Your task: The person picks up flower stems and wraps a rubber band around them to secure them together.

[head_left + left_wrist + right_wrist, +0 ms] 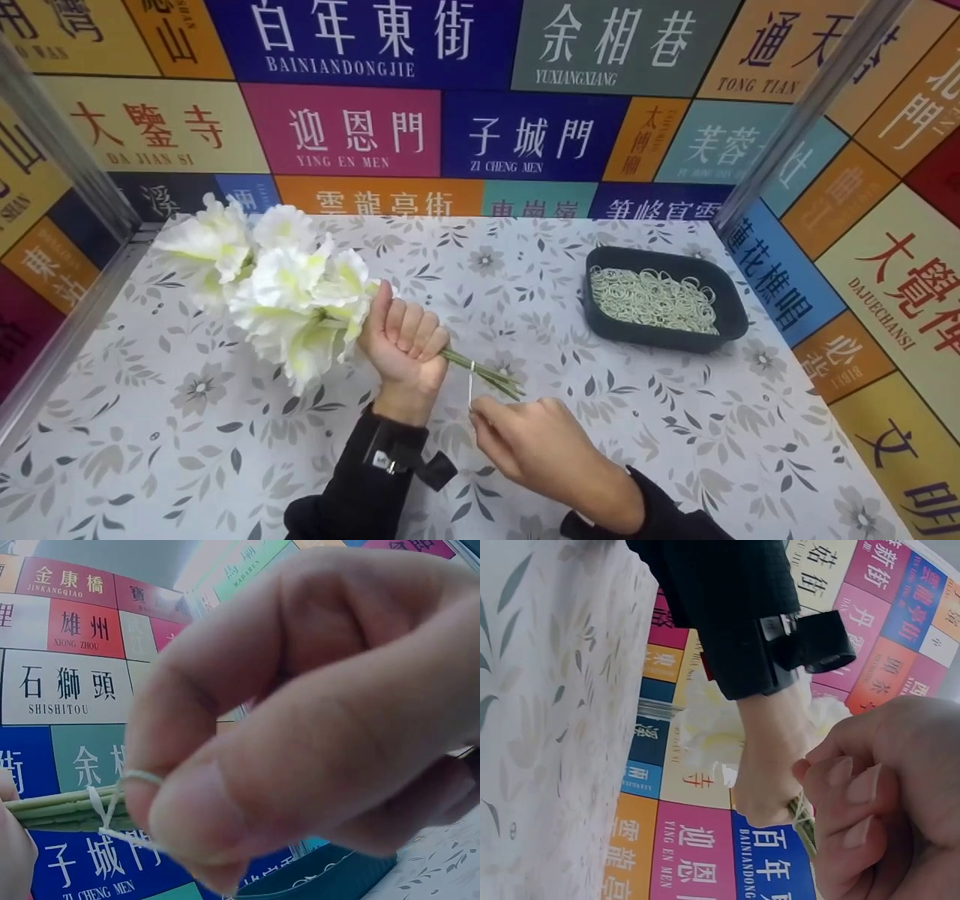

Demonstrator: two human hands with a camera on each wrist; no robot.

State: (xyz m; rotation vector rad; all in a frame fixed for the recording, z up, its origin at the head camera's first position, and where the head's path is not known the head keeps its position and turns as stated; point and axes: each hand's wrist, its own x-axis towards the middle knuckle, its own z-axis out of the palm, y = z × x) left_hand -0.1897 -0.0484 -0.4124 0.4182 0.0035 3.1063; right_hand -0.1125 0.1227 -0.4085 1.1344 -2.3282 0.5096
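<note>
My left hand point(405, 345) grips the green stems point(491, 375) of a bunch of white flowers point(292, 285) with yellow-green centres. The blooms point to the left and the stem ends stick out right of the fist. Around those stems goes a thin pale rubber band point(471, 382). My right hand point(540, 442) pinches its other end between thumb and forefinger and holds it stretched toward me. Close up in the left wrist view, the band point(105, 810) wraps the stems point(56, 811) and runs into the pinch. In the right wrist view, blooms show behind the left hand point(769, 780).
A dark green tub point(660, 337) at the back right holds many loose pale rubber bands point(652, 300). The table point(225, 465) has a leaf-patterned cover. Panels with coloured lettered tiles point(345, 131) stand along the back and both sides, with metal posts point(810, 112) at the corners.
</note>
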